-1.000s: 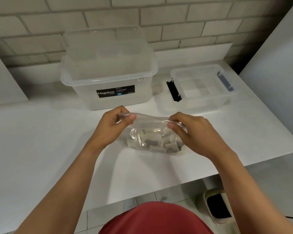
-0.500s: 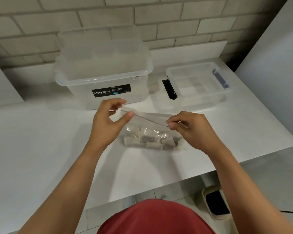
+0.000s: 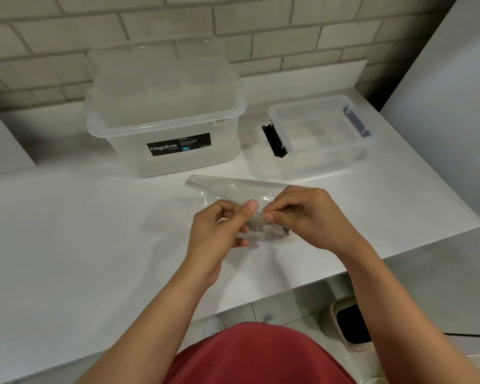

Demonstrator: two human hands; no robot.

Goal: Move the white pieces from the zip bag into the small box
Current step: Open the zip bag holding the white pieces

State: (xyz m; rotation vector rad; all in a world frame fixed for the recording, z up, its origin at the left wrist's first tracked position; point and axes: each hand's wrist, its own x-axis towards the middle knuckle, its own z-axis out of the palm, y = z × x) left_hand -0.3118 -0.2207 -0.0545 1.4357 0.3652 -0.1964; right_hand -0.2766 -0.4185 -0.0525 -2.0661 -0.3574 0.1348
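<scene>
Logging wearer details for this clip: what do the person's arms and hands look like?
Left hand and right hand are bare: no gloves, rings or watch show. Both forearms are uncovered, no sleeve in view. A red garment covers the torso below.

A single head-worn wide-angle view looks forward and down, close over the white table (image 3: 67, 245).

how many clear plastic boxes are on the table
2. The large clear plastic box with the black Megabox label stands back left; the small clear plastic box with dark handles sits to its right.
</scene>
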